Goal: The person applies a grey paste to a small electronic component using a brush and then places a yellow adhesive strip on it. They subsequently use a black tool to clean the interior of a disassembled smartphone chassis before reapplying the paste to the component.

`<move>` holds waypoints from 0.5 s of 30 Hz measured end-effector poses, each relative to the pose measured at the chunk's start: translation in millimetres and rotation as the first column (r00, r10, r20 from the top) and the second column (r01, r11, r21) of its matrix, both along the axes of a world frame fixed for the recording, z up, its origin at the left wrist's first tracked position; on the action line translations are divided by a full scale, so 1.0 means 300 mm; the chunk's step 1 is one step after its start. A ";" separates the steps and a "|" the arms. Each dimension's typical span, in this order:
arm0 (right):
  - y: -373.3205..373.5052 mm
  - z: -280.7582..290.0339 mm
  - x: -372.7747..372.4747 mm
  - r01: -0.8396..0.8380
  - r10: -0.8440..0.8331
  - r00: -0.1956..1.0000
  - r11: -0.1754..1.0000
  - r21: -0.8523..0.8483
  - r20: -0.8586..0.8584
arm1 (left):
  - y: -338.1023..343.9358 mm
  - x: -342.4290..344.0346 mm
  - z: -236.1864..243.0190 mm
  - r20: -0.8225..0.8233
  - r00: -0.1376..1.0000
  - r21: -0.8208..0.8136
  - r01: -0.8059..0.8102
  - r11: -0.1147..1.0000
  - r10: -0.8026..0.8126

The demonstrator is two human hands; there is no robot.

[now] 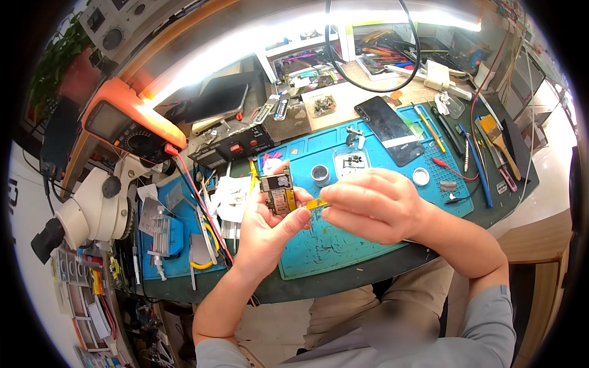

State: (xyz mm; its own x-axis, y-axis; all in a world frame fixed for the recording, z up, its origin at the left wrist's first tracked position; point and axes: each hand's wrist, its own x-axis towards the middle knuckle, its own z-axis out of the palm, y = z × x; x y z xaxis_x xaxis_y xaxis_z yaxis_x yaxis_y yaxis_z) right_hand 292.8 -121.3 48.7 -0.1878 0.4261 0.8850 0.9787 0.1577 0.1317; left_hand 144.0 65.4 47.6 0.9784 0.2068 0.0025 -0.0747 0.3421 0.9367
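Note:
My left hand (265, 227) is closed around a phone circuit board (280, 191) with metal shields, a pale label and a yellow-gold edge. It is held above the blue work mat (325, 251). Between my two hands runs a thin yellow strip (314, 203), which looks like tape or a flex piece. My right hand (377, 205) pinches its right end, while the left end lies by my left thumb. Just beyond the hands stand a small round jar (320, 175) with grey contents and a clear tray (351, 163) of small parts.
At the back of the mat lies a dark phone (389, 130). An orange multimeter (133, 122) and a white microscope (92, 199) are on the left. A brush (500, 144), tweezers and pens lie to the right, near a red clip lead (448, 165). A black cable loop (374, 91) hangs ahead.

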 end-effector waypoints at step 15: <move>0.010 -0.008 0.016 0.022 -0.010 0.984 0.998 -0.062 0.179 | 0.008 -0.001 -0.009 -0.054 0.996 -0.180 0.062 0.982 -0.072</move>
